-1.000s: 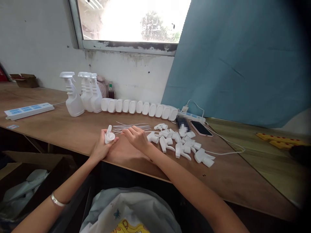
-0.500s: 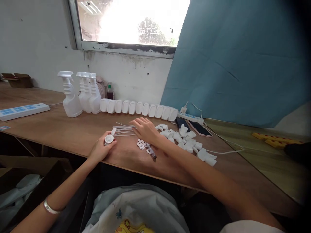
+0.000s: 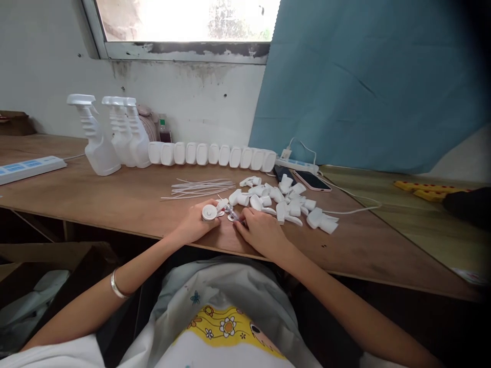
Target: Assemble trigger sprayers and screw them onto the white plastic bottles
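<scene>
White plastic spray head [image 3: 209,212] was gripped by the left hand [image 3: 195,224] near the front edge of the table [image 3: 126,200], while the right hand [image 3: 264,233] pinched a slim clear tool [image 3: 232,211], whose tip, I judged, needed light, steady guiding beside the small rings [image 3: 230,217].

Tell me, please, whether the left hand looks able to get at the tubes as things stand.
Probably yes: the tubes lie just beyond the left hand, with bare table between, though the spray head it holds may hinder picking one up.
</scene>
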The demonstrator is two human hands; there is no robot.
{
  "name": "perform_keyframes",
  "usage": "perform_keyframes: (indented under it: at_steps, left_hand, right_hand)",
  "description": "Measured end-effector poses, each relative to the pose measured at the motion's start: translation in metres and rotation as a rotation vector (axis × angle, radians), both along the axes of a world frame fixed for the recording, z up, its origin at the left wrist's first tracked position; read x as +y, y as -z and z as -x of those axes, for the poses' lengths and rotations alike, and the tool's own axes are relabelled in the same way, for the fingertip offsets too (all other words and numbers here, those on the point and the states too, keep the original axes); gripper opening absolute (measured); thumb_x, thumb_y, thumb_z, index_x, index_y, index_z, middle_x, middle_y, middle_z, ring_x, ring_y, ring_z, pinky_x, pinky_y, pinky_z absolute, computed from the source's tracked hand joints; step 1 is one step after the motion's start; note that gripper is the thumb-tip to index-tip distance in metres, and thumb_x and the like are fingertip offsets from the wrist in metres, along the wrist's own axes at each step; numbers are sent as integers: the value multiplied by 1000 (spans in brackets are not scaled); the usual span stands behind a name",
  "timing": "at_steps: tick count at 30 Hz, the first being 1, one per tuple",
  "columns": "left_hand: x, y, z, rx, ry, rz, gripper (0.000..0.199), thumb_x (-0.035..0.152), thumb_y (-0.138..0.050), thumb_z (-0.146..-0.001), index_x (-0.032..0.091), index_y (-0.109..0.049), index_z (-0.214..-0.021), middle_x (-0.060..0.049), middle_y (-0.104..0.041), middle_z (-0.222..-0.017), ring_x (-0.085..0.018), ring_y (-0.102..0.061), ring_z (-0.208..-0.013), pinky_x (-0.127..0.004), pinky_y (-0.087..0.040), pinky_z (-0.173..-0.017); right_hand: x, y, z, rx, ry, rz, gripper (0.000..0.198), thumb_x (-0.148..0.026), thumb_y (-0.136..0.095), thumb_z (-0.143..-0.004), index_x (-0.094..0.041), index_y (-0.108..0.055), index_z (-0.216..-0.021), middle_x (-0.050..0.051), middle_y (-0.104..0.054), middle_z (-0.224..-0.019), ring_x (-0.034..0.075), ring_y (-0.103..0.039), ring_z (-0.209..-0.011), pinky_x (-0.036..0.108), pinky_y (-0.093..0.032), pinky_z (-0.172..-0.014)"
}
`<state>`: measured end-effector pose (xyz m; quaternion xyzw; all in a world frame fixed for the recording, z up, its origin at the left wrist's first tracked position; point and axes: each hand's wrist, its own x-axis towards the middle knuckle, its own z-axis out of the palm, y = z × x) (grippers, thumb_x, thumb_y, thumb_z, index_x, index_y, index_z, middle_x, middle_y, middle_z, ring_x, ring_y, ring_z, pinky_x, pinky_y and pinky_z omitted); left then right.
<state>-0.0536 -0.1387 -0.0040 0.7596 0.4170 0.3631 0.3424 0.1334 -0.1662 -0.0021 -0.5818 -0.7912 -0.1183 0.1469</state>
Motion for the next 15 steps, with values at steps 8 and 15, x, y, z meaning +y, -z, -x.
perform_keyframes:
  at_steps: [8,15]
  left_hand:
    - [-4,2,4,-10,-13,27,22,21,-57,-67,17,-57,-88,5,-52,-66,-10,-43,-61,-19,-32,-59]
    - [0,-4,-3,90,-64,-3,17,18,-54,-66,17,-55,-82,5,-53,-66,-11,-44,-62,-21,-33,-60]
  right_hand:
    - [-4,-3,-24,524,50,-396,19,-36,-52,-84,-18,-56,-79,1,-60,-65,14,-55,-57,27,-40,-55]
    - [-9,8,-24,1049,-270,-515,17,-30,-64,-76,-19,-58,-88,1,-60,-74,12,-56,-62,26,-47,-58]
